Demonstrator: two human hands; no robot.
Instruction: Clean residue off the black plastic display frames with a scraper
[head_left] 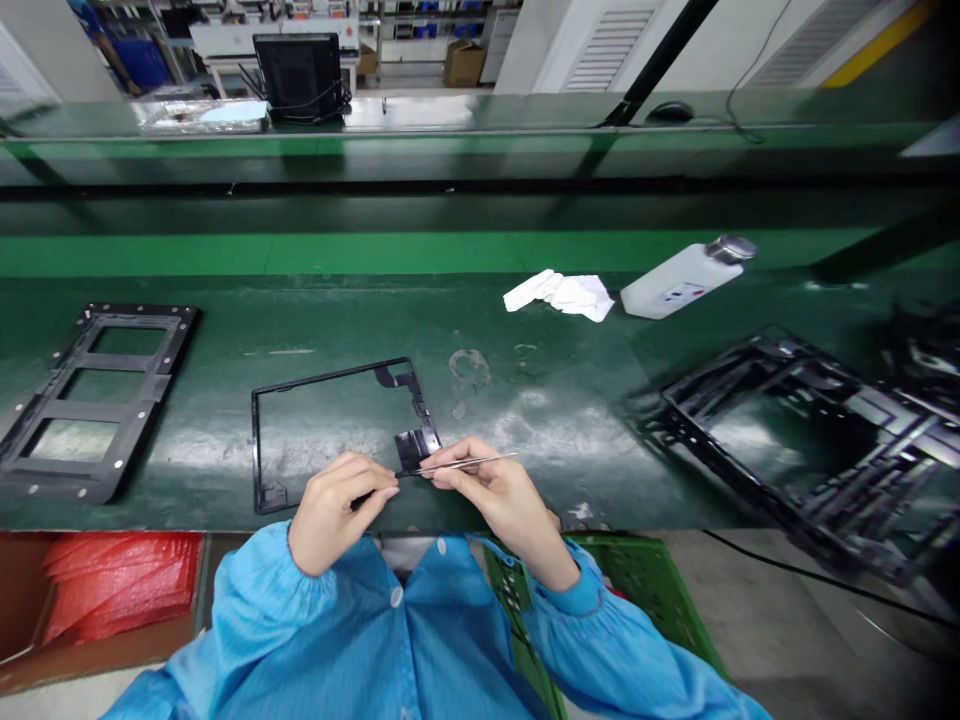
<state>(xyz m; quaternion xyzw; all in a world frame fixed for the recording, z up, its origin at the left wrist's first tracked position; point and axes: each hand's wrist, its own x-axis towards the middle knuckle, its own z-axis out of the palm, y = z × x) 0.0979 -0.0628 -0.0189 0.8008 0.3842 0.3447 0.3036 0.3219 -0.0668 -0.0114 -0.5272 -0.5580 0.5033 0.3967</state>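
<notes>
A thin black rectangular frame (330, 376) lies on the green bench in front of me, with a dark flat piece (411, 450) at its right side. My right hand (491, 490) is closed around thin metal tweezers (480, 460), whose tip points left over the frame's near edge. Close to that tip, my left hand (341, 500) pinches at the frame's near edge; what lies between its fingertips is too small to name.
A black fixture with three openings (142, 410) lies at the left. Stacked black frames (772, 430) are at the right. Behind sit a crumpled white cloth (562, 292) and a white bottle (679, 282). Red bubble bags (124, 580) fill a box below the bench.
</notes>
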